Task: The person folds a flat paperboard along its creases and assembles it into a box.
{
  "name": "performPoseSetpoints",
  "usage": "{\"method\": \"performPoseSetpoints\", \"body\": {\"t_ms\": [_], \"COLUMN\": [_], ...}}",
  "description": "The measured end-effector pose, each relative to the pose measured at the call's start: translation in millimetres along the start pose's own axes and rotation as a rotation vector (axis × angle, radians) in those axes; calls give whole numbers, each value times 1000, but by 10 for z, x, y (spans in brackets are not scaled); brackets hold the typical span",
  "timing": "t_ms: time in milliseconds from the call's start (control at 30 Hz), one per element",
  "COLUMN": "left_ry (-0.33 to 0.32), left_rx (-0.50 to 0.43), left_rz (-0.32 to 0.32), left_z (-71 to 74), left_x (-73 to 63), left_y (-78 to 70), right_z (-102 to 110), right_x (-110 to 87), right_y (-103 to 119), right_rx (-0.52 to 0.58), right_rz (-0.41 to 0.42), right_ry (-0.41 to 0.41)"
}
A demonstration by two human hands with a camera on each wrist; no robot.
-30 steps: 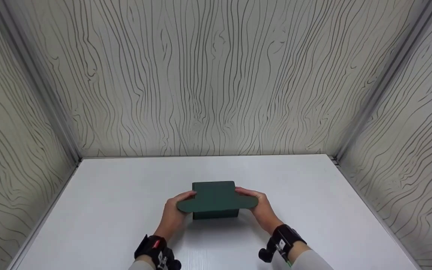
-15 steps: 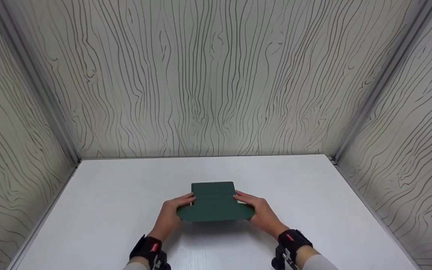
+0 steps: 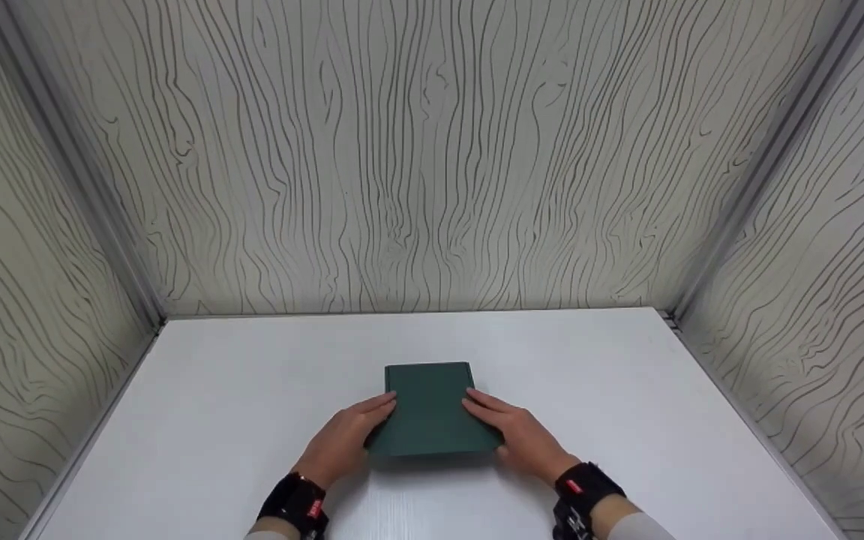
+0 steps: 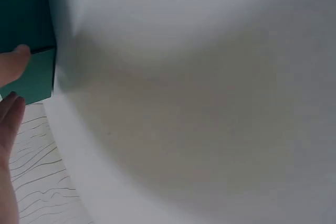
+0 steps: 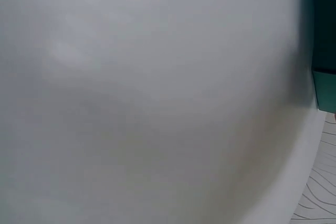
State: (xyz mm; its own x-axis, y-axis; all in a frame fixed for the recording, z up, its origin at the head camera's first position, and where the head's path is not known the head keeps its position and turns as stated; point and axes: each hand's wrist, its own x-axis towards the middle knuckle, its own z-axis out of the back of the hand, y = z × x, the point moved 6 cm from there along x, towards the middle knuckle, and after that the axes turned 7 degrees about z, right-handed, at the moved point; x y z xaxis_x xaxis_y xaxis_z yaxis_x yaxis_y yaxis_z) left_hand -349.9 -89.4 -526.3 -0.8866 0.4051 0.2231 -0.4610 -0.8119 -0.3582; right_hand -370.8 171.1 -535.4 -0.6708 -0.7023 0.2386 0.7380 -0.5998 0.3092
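A dark green cardboard box (image 3: 429,405) sits on the white table, its lid sloping toward the person and widening at the front edge. My left hand (image 3: 342,441) grips the lid's left front corner, fingers lying over the top. On the opposite corner, my right hand (image 3: 528,442) holds the lid in much the same way. In the left wrist view, a thumb and fingertips of the left hand (image 4: 6,129) are at the box's green side (image 4: 35,80). Only the edge of the box (image 5: 325,92) shows in the right wrist view, with most of that hand out of frame.
The white tabletop (image 3: 252,375) stretches around the box. Wood-grain panels stand at the back (image 3: 417,187) and on both sides, meeting at grey corner posts. Each wrist wears a black strap (image 3: 586,486).
The lid's front edge has come down toward the person, covering the box front. Its rounded side flaps, sticking out earlier, no longer show. Both hands have moved slightly nearer, fingers onto the lid top.
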Motion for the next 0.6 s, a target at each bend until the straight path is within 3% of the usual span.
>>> {"method": "performPoseSetpoints", "body": {"t_ms": [167, 400, 600], "left_ry": [-24, -36, -17], "left_rx": [40, -25, -67], "left_rz": [4, 45, 81], "left_z": [-38, -119, -113], "left_x": [10, -12, 2], "left_y": [4, 3, -25], "right_z": [10, -4, -24], "right_x": [13, 1, 9], "right_y": [14, 100, 126], "right_rx": [-64, -135, -139], "right_rz": [29, 90, 74], "right_ry": [-28, -78, -82]}}
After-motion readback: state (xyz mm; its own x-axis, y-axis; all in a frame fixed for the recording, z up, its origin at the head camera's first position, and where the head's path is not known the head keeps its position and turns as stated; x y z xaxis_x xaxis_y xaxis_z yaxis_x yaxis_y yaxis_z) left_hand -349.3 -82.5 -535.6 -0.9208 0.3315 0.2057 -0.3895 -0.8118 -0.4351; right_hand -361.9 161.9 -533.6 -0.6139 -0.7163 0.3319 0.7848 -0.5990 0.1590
